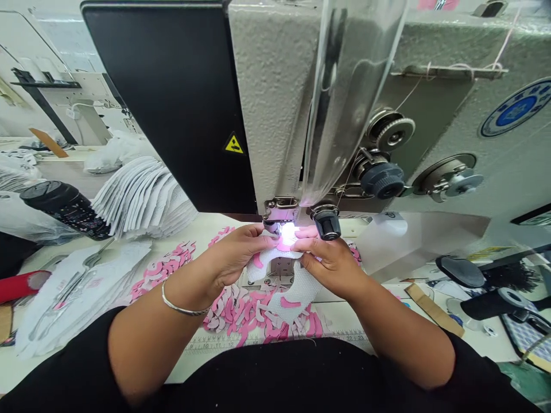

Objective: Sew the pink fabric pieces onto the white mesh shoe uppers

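A white mesh fabric piece with pink curved patches lies under the needle area of a sewing machine. My left hand pinches its left side, thumb and fingers closed close to the presser foot. On the other side my right hand grips the fabric, thumb and index finger near the lit needle. Bright lamp glare hides the exact stitching point. Loose pink curved patches are heaped just below and to the left of the fabric.
At the left, a fanned stack of white pieces stands beside a dark patterned cylinder. Tweezers and scissors lie on white sheets. A printed ruler scale runs along the table's front. Black-handled tools are at right.
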